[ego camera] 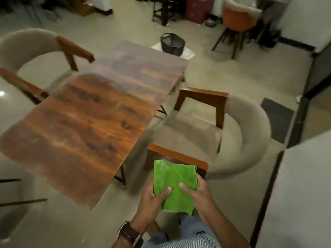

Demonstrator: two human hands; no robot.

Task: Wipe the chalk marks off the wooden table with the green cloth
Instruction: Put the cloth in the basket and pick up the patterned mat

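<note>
The green cloth [172, 183] is folded flat and held in the air to the right of the wooden table [93, 119], above the floor and a chair's arm. My left hand [154, 203] grips its lower left edge, thumb on top. My right hand [197, 192] grips its right edge, thumb on top as well. Pale whitish smudges show on the cloth's upper left corner. Faint whitish marks lie on the table top near the middle and the near left; the frame is blurred.
A padded armchair [238, 133] with wooden arms stands right of the table, close to my hands. Another armchair [34, 51] stands at the table's far left. A black basket [172, 43] sits on the floor beyond the table. A wall partition [300, 185] rises at right.
</note>
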